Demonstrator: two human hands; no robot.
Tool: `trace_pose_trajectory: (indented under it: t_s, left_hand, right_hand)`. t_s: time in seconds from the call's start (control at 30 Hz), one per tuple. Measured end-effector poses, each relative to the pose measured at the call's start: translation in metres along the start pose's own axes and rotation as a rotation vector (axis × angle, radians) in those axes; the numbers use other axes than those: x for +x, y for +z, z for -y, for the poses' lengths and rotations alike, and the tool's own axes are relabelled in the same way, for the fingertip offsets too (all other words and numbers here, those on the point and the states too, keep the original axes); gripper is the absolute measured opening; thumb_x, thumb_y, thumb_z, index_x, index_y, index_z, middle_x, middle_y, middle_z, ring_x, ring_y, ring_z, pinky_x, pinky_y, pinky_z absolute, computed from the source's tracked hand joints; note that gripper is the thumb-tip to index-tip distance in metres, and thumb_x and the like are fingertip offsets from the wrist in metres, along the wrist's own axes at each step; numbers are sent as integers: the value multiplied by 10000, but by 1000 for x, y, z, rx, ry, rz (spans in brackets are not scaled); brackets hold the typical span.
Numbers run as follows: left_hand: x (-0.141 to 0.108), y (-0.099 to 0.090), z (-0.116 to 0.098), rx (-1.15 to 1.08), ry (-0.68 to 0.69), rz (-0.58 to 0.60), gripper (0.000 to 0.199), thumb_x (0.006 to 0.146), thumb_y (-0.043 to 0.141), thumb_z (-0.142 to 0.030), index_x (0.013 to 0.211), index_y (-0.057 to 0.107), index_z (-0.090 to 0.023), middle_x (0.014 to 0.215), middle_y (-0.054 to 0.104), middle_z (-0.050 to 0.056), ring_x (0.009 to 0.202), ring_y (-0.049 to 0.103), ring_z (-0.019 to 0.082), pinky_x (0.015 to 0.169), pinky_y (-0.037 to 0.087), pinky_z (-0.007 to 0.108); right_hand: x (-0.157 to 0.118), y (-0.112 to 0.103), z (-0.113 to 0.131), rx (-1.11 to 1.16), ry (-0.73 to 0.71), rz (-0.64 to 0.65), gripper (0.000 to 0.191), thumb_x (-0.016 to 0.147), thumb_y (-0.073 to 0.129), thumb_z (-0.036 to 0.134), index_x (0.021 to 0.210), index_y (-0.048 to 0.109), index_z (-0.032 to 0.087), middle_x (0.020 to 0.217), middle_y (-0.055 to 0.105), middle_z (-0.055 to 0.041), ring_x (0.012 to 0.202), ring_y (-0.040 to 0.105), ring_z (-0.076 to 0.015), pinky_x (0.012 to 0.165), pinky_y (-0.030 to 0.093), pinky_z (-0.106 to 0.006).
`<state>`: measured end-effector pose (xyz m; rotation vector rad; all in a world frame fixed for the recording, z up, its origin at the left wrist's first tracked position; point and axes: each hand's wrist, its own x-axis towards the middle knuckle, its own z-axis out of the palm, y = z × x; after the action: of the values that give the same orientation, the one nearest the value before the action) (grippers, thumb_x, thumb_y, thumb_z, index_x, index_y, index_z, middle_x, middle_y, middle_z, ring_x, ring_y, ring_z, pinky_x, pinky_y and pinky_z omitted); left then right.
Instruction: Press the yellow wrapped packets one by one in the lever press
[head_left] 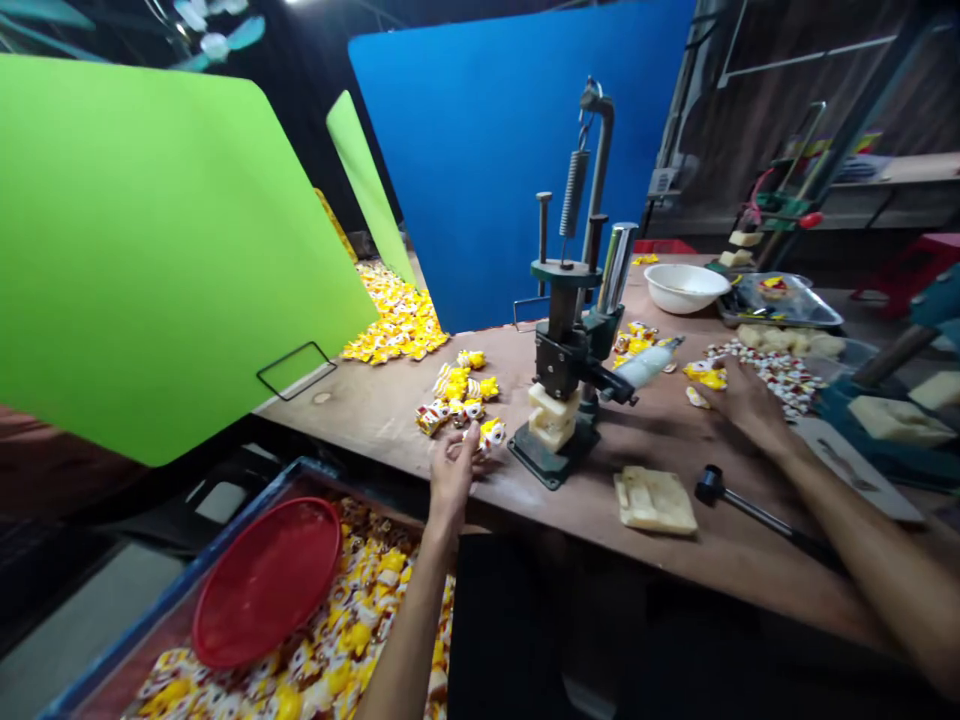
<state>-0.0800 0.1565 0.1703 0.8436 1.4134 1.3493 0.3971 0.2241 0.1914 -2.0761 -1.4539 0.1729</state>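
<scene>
At the table's front edge, my left hand (452,470) pinches a small yellow-and-white toy figure (492,434) between thumb and fingers. Just behind it lies a loose group of similar figures (454,383). Over on the right, my right hand (750,405) has its thumb and fingers around another yellow-and-white figure (705,375), beside a pile of small white-and-red pieces (780,378). Between the hands stands a hand press (566,330) with a cream block mould (553,415) on its base. In front of the press are a loose cream block (655,500) and a black-headed mallet (709,485).
A blue-rimmed bin (172,590) full of figures, with a red basin (268,582) on top, sits below left. Green (165,250) and blue (480,160) panels rise behind. A white bowl (686,288), a metal tray (814,301) and another press (862,400) stand right.
</scene>
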Motion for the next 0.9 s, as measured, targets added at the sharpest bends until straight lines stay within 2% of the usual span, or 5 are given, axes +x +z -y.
trace_pose_trajectory:
  t_s: [0.17, 0.33, 0.53, 0.67, 0.9]
  left_hand:
    - [32, -24, 4, 595, 401, -304, 481, 876, 771, -644, 1024, 579, -229, 940, 690, 60, 869, 704, 266, 843, 583, 417]
    - [21, 5, -1, 685, 601, -564, 354, 1005, 661, -532, 1090, 620, -191, 1086, 680, 140, 1071, 677, 332, 1035, 554, 546]
    - [-86, 68, 16, 239, 621, 259, 738, 874, 908, -435, 1500, 554, -265, 1350, 704, 117, 1147, 748, 258, 1021, 642, 420]
    - [-106, 70, 27, 104, 566, 198, 478, 947, 843, -333, 1386, 672, -253, 1302, 760, 96, 1149, 775, 242, 1049, 652, 421]
    - [-48, 58, 30, 126, 560, 75, 584, 931, 842, -345, 1475, 652, -251, 1389, 740, 104, 1215, 766, 259, 1074, 647, 428]
  right_hand:
    - [-30, 3, 15, 199, 31, 123, 334, 847, 815, 336, 1107, 622, 254, 1165, 747, -192, 1067, 722, -381, 950, 543, -494]
    - [-99, -16, 65, 761, 146, 491, 436, 894, 834, 536, 1210, 736, 252, 1351, 759, -133, 1138, 774, -299, 833, 671, -344]
    - [-157, -5, 127, 1189, 318, 837, 435, 883, 908, 497, 1217, 797, 242, 1338, 790, -78, 1142, 783, -228, 893, 673, -267]
    - [-170, 17, 141, 1234, 309, 892, 435, 911, 889, 508, 1226, 768, 234, 1321, 794, -77, 1179, 777, -224, 960, 675, -298]
    - [-156, 24, 114, 1038, 188, 628, 505, 872, 887, 608, 1174, 769, 221, 1157, 821, -88, 1018, 777, -204, 832, 653, -273]
